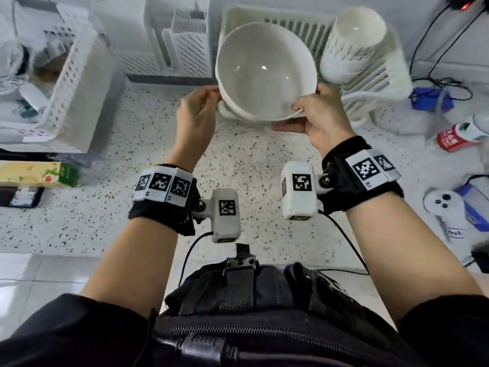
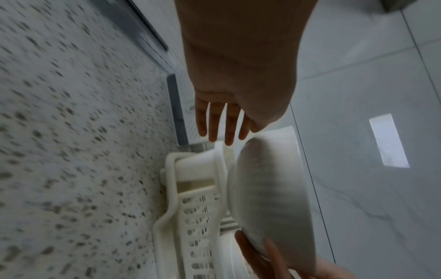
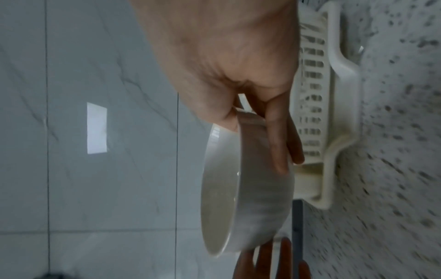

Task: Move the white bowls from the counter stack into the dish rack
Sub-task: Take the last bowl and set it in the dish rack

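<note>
A: Start big. What carries it all?

B: A speckled worktop (image 1: 251,160), with the white dish rack (image 1: 381,83) at its back, against the wall.

A: And the bowl?

B: A white bowl (image 1: 264,72) held up in the air, tilted so its mouth faces the person, just in front of the rack's near edge.

A: The hands?

B: The right hand (image 1: 321,115) pinches the rim, thumb inside, fingers (image 3: 280,143) along the outer wall. The left hand (image 1: 197,115) has straight fingers (image 2: 216,122) at the opposite rim, steadying rather than gripping.

A: So the move turns on?

B: I'd judge the rack lies straight beyond the bowl; the right hand carries it.
</note>
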